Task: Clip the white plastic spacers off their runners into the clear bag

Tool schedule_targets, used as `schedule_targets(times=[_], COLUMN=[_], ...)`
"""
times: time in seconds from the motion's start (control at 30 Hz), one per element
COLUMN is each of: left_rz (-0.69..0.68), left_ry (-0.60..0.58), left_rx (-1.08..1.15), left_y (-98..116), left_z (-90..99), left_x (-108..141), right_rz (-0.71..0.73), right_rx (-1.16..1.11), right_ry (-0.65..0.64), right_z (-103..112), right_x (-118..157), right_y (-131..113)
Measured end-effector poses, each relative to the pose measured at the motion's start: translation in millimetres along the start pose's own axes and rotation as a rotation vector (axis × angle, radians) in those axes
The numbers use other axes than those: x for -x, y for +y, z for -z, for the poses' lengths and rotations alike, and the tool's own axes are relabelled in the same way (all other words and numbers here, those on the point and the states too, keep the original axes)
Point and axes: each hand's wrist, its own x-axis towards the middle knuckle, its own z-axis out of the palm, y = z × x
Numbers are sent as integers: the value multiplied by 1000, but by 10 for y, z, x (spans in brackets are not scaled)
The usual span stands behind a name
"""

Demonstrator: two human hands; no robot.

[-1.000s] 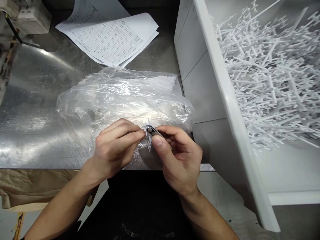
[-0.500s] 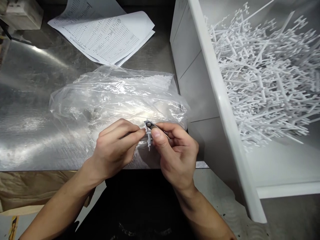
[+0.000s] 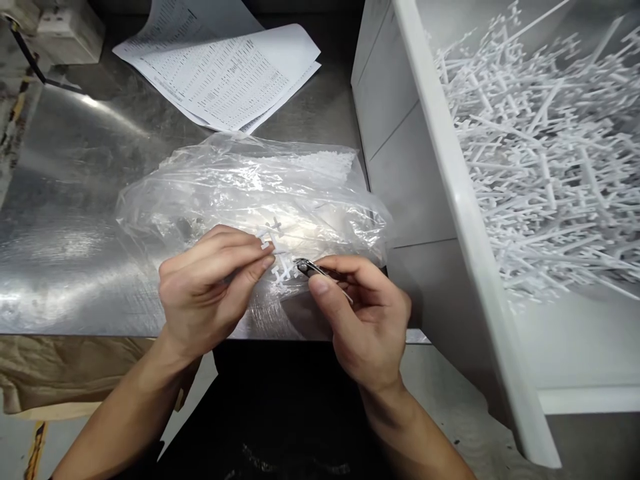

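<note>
My left hand (image 3: 213, 287) is pinched shut on a small white branched plastic sprue (image 3: 283, 269), whose arms stick out past the fingertips. Between the thumb and fingers of my right hand (image 3: 367, 317) sits a metal nail clipper (image 3: 306, 267). Its jaws point left, just beside the sprue; whether they touch it I cannot tell. Under both hands lies a clear plastic bag (image 3: 240, 177) with small white pieces showing through its far right part.
A grey-white bin (image 3: 470, 213) heaped with white plastic sprues (image 3: 545, 153) stands at the right. Printed sheets (image 3: 225, 73) lie on the metal table (image 3: 60, 200) behind the bag. A pale block (image 3: 70, 33) is at the back left, brown paper (image 3: 65, 367) below the table edge.
My left hand has drawn left, away from the clipper, and the sprue in it has turned and shows more of its arms. The view has shifted slightly.
</note>
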Motion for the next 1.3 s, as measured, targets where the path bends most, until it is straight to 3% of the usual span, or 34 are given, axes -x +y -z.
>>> schedule_targets(times=[0.43,0.77,1.03,1.3], left_rz=[-7,-7,-45,-55], left_ry=[6,61,58,13], left_rx=[-64,-198,-186,-208], left_y=[8,-18,-43,-30], left_z=[-39,-94,-109,-108], left_x=[-33,-64,-39,-28], right_rz=[80,13,78,110], right_rx=[58,-27,14,21], right_ry=[-21,27,-84,-92], right_z=[-9,-30,-1,-2], right_x=[20,-7,30,31], right_y=[42,21,26,37])
